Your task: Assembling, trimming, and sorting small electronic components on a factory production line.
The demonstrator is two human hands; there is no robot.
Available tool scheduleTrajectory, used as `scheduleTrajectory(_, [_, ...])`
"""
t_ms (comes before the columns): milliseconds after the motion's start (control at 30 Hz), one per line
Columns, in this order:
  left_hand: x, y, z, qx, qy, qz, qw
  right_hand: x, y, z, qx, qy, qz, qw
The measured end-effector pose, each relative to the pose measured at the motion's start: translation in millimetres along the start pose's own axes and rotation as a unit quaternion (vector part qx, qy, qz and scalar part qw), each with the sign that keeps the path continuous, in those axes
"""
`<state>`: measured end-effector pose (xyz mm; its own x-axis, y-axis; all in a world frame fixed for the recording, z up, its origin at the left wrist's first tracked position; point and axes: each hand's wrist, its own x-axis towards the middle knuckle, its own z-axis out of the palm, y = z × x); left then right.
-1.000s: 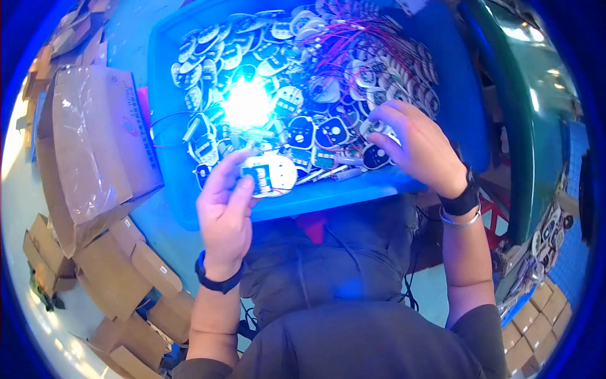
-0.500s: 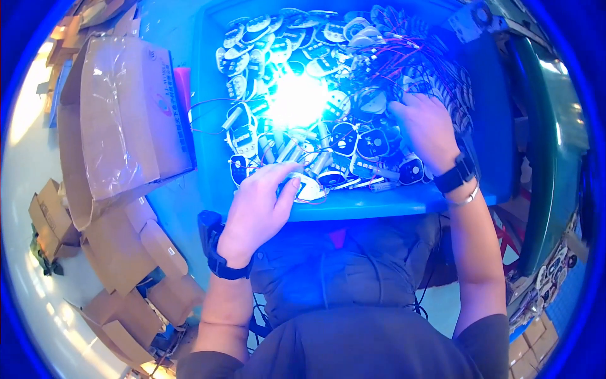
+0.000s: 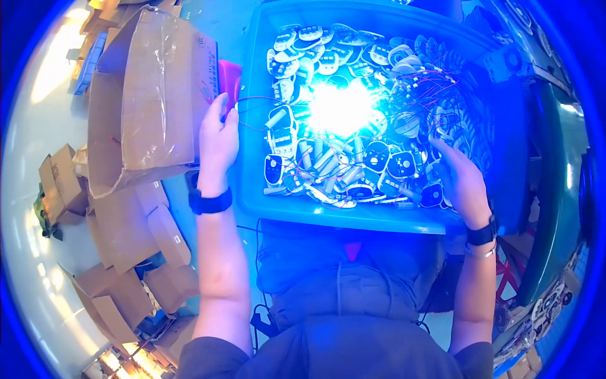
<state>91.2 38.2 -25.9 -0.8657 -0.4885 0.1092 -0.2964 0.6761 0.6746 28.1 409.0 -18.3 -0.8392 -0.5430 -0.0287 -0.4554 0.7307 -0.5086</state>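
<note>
A blue plastic tub (image 3: pixel 353 216) in front of me holds a heap of white oval electronic parts (image 3: pixel 328 61), some with black faces, among small cylinders (image 3: pixel 327 165) and thin wires (image 3: pixel 435 76). A glaring blue-white light (image 3: pixel 341 108) washes out the middle of the heap. My left hand (image 3: pixel 219 142) is outside the tub, beside the cardboard box, its fingers stretched up by a pink object (image 3: pixel 230 81); whether they touch it, I cannot tell. Over the tub's right part, my right hand (image 3: pixel 463 182) reaches with fingers extended near the parts, nothing visible in them.
An open cardboard box (image 3: pixel 158 95) with clear tape stands left of the tub. More open cartons (image 3: pixel 120 221) lie on the floor at the lower left. A dark green curved surface (image 3: pixel 548 189) runs along the right. Thin wires trail over the tub's left rim.
My left hand has left the tub's front edge and moved up and left to the box. My right hand has drawn back toward me, its fingers straighter. The whole view has shifted.
</note>
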Motion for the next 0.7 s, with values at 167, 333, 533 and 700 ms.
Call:
scheduleTrajectory(167, [8.6,-22.0,15.5,-0.244,-0.069,-0.161,0.954,-9.6,4.1,2.6,-0.019,0.008,-0.035,0.999])
scheduleTrajectory(333, [9.5,-25.8,20.2,-0.242,-0.052,-0.152,0.957,-11.7,-0.9,1.5,-0.019,-0.005,-0.024,1.000])
scheduleTrajectory(533, [11.3,-42.7,16.6,-0.043,-0.004,-0.050,0.998,-11.6,-2.6,2.8,-0.020,-0.014,-0.025,0.999])
scheduleTrajectory(700, [8.6,-24.3,6.9,0.050,0.018,0.010,0.999,-15.1,-1.1,2.0,-0.027,-0.011,-0.022,0.999])
